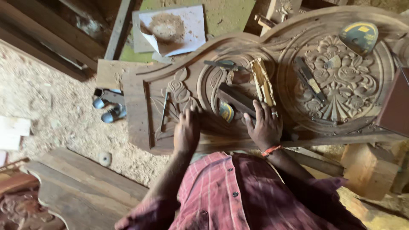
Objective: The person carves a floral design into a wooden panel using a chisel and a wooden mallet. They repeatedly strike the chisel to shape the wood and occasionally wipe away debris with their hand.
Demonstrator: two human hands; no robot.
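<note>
— Red checked shirt (238,191) is filling the bottom of the view, closest to us. What are the hands doing?

— Both are resting on a big carved wooden panel (140,115). The left hand (186,130) is lying on the carving near a carved rose (179,90). It is blurry, so I cannot tell if its fingers are apart or together.

— And the other one?

— The right hand (265,125) is lying flat, with its fingers (258,110) spread a little. They are touching a dark wooden block (236,99) and reaching just beside a pale, chipped mallet (262,81). They are not gripping anything. A red band (271,150) is sitting on that wrist.

— What else is lying on the panel?

— A thin chisel (164,111) is lying to the left of the rose. Another chisel (310,81) is lying on the round flower carving (341,76). A grey and yellow tool (358,37) is sitting near the top right.

— And on the floor?

— Sawdust (51,110) is covering it. Two blue sandals (108,108) are lying just left of the panel. A white sheet (172,29) with a heap of dust is lying above it.
</note>
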